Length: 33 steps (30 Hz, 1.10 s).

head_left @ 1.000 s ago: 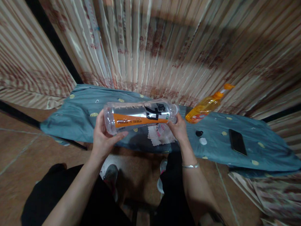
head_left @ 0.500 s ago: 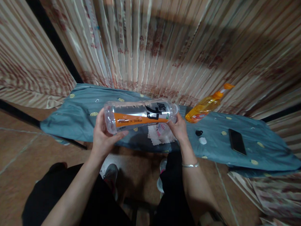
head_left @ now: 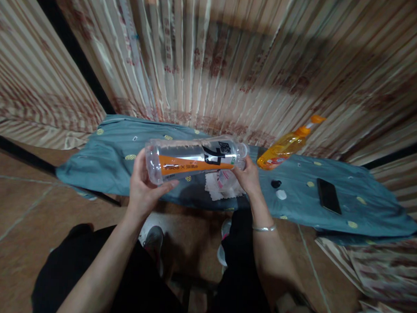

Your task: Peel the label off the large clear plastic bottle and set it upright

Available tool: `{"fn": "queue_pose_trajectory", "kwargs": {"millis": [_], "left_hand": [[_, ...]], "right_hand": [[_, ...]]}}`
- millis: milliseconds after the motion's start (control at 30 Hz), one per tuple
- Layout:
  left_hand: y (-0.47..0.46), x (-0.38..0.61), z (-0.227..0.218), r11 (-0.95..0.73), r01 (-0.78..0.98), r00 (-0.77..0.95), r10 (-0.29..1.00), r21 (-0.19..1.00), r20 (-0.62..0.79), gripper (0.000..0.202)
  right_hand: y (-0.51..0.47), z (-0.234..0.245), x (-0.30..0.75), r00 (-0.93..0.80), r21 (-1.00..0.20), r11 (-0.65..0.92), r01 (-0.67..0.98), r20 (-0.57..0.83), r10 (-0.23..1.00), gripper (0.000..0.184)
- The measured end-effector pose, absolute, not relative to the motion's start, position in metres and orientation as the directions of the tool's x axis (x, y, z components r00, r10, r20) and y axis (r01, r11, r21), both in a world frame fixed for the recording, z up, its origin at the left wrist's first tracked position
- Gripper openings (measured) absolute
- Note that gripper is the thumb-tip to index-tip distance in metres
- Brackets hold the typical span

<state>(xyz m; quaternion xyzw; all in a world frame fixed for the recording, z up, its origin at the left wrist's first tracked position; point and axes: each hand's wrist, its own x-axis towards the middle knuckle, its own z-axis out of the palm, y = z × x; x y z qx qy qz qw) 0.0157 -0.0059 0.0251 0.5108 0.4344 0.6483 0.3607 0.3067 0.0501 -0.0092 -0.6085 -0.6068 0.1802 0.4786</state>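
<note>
A clear plastic bottle (head_left: 188, 156) with an orange and black label lies sideways between my hands, held above the cloth-covered table. My left hand (head_left: 144, 179) grips its base end, thumb along the lower side. Around the neck at the other end, my right hand (head_left: 246, 175) is closed. The bottle's mouth shows no cap. Below it, partly hidden, lies a white scalloped cloth (head_left: 216, 188) with a clear and pink item on it that I cannot make out.
A yellow pump bottle (head_left: 282, 150) stands at the back right of the blue-green tablecloth (head_left: 88, 163). A small black object (head_left: 276, 183), a white disc (head_left: 281, 194) and a black phone (head_left: 329, 196) lie on the right. A pleated curtain (head_left: 212, 60) hangs behind.
Hardly anything differs. The bottle has shifted very slightly to the right in view, with both hands keeping the same hold.
</note>
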Motion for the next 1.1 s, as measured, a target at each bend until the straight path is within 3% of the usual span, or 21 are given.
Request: {"fn": "queue_pose_trajectory", "kwargs": {"millis": [1100], "left_hand": [[-0.0051, 0.0152, 0.0241, -0.429, 0.034, -0.196, 0.883, 0.903, 0.427, 0.097]], "right_hand": [[0.0489, -0.0061, 0.3056, 0.204, -0.818, 0.181, 0.547, 0.339, 0.918, 0.043]]}}
